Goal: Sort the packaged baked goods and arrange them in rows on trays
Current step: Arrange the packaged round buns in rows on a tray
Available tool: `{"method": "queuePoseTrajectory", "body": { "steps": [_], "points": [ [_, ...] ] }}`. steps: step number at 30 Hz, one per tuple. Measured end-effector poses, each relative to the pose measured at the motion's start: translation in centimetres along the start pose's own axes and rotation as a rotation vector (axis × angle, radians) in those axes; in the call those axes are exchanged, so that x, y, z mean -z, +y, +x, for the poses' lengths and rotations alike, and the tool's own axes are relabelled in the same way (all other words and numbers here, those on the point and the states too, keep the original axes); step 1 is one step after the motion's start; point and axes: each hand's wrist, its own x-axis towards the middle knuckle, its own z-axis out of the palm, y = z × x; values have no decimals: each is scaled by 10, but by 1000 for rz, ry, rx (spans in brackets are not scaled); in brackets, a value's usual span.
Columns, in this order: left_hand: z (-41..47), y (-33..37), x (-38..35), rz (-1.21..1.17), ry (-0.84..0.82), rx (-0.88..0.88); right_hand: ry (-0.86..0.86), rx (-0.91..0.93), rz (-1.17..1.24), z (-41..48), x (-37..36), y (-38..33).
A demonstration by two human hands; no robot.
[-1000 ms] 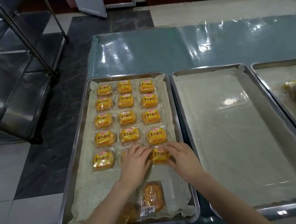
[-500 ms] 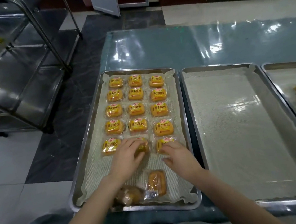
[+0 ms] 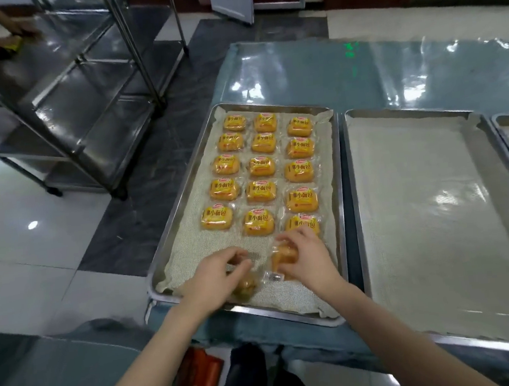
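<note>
Clear-wrapped golden bun [image 3: 281,257], long axis toward 12 o'clock, sits clamped under right hand [image 3: 307,257] fingers; left hand [image 3: 215,271] fingers pinch brownish bun [image 3: 245,285].

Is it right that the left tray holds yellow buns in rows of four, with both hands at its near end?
Not quite: the head view shows the buns in rows of three. The rest holds: they lie on the left tray, with the left hand and right hand at its near end.
</note>
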Motion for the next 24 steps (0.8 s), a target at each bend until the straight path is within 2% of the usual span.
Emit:
{"method": "queuePoseTrajectory", "body": {
  "steps": [3,6,9,12,16,20,24],
  "points": [
    [5,21,-3,-82,-39,50,143,61,15,-6,-4,-11],
    [14,36,0,-190,-55,124,209,117,7,-7,-8,-19],
    [21,39,4,-382,-56,195,201,145,13,-9,-9,-31],
    [29,31,12,-520,-95,271,109,174,92,-12,-11,-41],
    [38,11,25,-663,-131,376,27,93,199,-9,-13,-46],
    [44,-8,37,-841,-98,453,28,-13,123,5,-23,-40],
    [43,-17,47,-892,-102,465,-2,-177,323,18,-35,-47]
  ]
}}
